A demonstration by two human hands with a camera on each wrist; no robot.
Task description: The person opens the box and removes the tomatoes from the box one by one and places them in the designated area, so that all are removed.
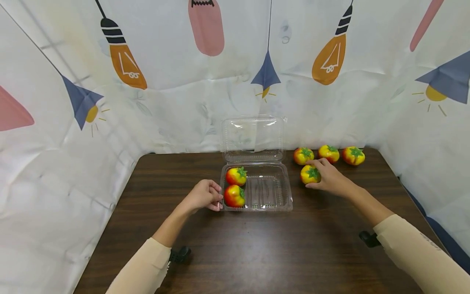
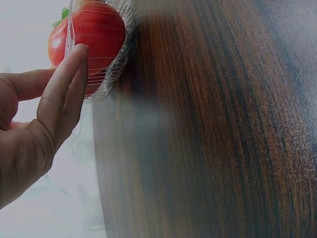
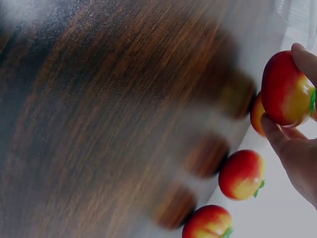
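Observation:
A clear plastic clamshell box (image 1: 269, 207) stands with its lid (image 1: 253, 139) raised at the back. Two red-and-yellow fruits with green leafy tops, a rear fruit (image 1: 235, 176) and a front fruit (image 1: 233, 197), sit along its left side. My left hand (image 1: 205, 196) pinches the box's left rim between thumb and fingers; in the left wrist view the fingertips (image 2: 80, 49) lie against the clear wall beside a red fruit (image 2: 101, 32). To the right of the box, my right hand (image 1: 330, 178) grips another such fruit (image 3: 283, 89) between thumb and fingers.
Three more of these fruits stand in a row at the table's back right: a left one (image 1: 302, 156), a middle one (image 1: 328, 153) and a right one (image 1: 353, 156). Behind the dark wooden table (image 1: 257, 253) hangs a white curtain (image 1: 176, 118) with printed lamps.

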